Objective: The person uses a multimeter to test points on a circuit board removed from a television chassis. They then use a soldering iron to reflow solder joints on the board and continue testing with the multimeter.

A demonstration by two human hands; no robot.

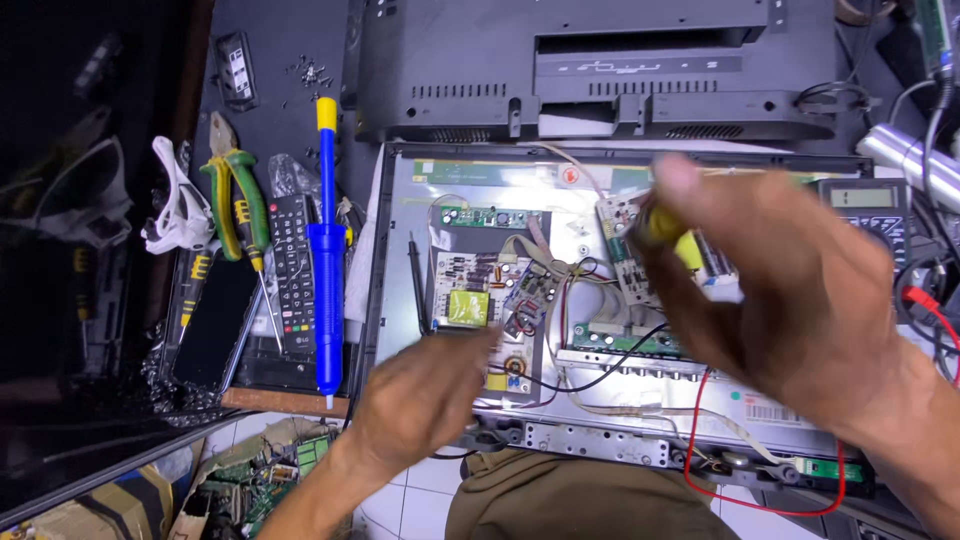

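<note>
The right hand (790, 290) is closed around a yellow tool handle (668, 225), held over the right part of the opened television chassis (400, 200), above a small circuit board (622, 250). The left hand (420, 395) rests at the near edge, fingers loosely curled, touching the power board (475, 290); it holds nothing.

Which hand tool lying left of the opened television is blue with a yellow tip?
The desoldering pump, a long blue tube with a yellow end. The pliers beside it have green and yellow handles instead.
</note>
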